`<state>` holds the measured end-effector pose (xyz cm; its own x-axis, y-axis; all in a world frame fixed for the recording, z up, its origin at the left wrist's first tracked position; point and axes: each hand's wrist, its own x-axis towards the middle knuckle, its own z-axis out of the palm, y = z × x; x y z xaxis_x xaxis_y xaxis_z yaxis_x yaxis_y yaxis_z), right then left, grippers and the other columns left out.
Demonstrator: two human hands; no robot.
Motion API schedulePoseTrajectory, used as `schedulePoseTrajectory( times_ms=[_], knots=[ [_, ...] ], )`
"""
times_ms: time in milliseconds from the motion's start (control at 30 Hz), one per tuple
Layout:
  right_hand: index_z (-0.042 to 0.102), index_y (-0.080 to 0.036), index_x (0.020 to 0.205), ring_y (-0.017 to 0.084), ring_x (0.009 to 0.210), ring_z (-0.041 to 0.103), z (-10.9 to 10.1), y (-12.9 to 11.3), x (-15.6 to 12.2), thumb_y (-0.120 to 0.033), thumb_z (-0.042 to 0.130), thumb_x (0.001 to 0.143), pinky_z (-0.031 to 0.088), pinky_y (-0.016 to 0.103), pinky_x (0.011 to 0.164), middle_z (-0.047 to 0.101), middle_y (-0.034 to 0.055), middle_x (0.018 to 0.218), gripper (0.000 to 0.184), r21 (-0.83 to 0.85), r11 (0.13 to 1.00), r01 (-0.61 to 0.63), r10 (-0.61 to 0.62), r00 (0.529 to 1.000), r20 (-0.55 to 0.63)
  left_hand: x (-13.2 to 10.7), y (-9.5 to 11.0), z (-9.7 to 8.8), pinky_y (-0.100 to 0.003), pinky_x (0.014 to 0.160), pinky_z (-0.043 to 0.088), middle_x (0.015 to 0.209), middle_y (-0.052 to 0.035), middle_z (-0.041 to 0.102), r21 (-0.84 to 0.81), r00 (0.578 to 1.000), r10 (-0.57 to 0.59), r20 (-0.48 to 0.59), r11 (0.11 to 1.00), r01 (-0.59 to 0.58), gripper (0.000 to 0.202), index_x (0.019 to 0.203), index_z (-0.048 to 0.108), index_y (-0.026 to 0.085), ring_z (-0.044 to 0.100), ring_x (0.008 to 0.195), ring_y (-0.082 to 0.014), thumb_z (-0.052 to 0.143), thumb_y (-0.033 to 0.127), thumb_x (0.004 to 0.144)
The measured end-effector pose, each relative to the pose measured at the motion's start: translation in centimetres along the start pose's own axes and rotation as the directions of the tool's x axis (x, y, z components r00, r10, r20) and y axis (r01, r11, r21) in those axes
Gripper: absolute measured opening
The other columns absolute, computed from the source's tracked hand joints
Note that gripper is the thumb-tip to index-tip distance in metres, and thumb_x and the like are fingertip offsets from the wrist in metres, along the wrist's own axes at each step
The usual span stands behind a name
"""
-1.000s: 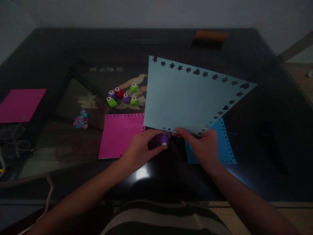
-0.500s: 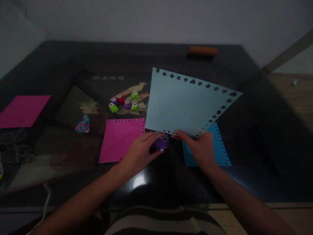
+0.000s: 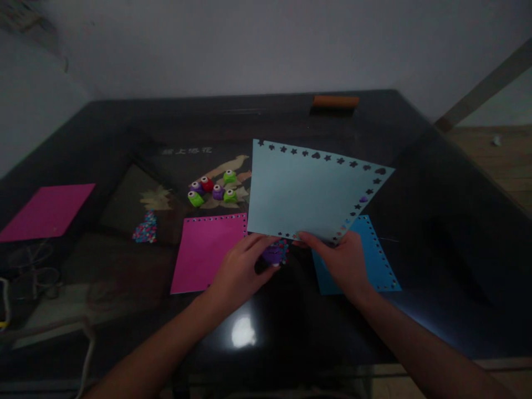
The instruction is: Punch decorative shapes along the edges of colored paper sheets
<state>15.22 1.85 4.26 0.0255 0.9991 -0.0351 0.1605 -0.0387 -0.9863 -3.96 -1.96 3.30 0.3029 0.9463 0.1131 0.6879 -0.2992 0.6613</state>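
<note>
A purple paper punch [image 3: 272,255] is gripped by my left hand [image 3: 239,266], thumb below and fingers on top. It sits against the near edge of a pale blue sheet [image 3: 307,194], whose far, right and near edges carry cut-out stars, hearts and flowers. My right hand [image 3: 344,263] pinches that sheet by its near right part, tilting it up off the table. Small confetti bits show around the punch. Under my left wrist lies a pink sheet [image 3: 199,255] with punched edges; a bright blue punched sheet [image 3: 378,266] is partly covered by my right hand.
Several green, purple and red punches [image 3: 218,192] stand beyond the pink sheet. Left of them is a confetti pile [image 3: 145,228], and farther left another pink sheet [image 3: 47,213]. A brown roll [image 3: 336,102] lies at the back of the dark glossy table [image 3: 436,233].
The view has tilted up slightly, so the table appears lower. Both hands keep their holds; the pale sheet and punch have barely moved relative to each other.
</note>
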Motion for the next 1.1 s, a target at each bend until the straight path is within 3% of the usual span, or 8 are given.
schedulePoseTrajectory(
  times_ms=[233, 600, 733, 1100],
  knots=[
    [0.07, -0.02, 0.068, 0.021, 0.067, 0.07, 0.25, -0.48, -0.04, -0.03, 0.075, 0.065, 0.058, 0.035, 0.065, 0.075, 0.0021, 0.074, 0.012, 0.032, 0.999, -0.043, 0.042, 0.999, 0.024, -0.15, 0.0, 0.28, -0.04, 0.089, 0.049, 0.112, -0.0087, 0.064, 0.021, 0.998, 0.042, -0.048, 0.999, -0.041, 0.041, 0.117, 0.056, 0.018, 0.058, 0.105, -0.0234, 0.066, 0.017, 0.078],
    [0.07, -0.02, 0.065, 0.02, 0.066, 0.071, 0.02, -0.9, 0.12, -0.026, 0.073, 0.067, 0.059, 0.032, 0.063, 0.075, 0.002, 0.073, 0.007, 0.07, 0.998, 0.009, -0.011, 1.0, 0.023, -0.34, -0.22, 0.67, -0.035, 0.089, 0.053, 0.114, -0.0107, 0.064, 0.019, 0.993, 0.088, -0.084, 0.996, -0.087, 0.048, 0.123, 0.054, 0.014, 0.062, 0.103, -0.0203, 0.066, 0.012, 0.076],
    [0.071, -0.019, 0.072, 0.021, 0.067, 0.071, 0.12, -0.67, 0.0, -0.028, 0.075, 0.066, 0.058, 0.032, 0.062, 0.075, 0.0023, 0.074, 0.011, 0.09, 0.996, 0.005, -0.008, 0.999, 0.035, -0.38, -0.22, 0.73, -0.035, 0.089, 0.054, 0.115, -0.0116, 0.065, 0.039, 0.991, 0.108, -0.076, 0.994, -0.105, 0.045, 0.122, 0.057, 0.014, 0.063, 0.103, -0.0209, 0.065, 0.013, 0.077],
    [0.07, -0.02, 0.067, 0.019, 0.064, 0.069, 0.05, -0.37, -0.17, -0.031, 0.073, 0.068, 0.056, 0.032, 0.064, 0.074, 0.0017, 0.071, 0.012, 0.093, 0.995, 0.028, -0.033, 0.998, 0.061, 0.04, -0.08, 0.49, -0.036, 0.089, 0.053, 0.112, -0.01, 0.067, 0.039, 0.989, 0.119, -0.09, 0.992, -0.116, 0.038, 0.116, 0.06, 0.015, 0.064, 0.101, -0.0208, 0.066, 0.015, 0.078]
  ],
)
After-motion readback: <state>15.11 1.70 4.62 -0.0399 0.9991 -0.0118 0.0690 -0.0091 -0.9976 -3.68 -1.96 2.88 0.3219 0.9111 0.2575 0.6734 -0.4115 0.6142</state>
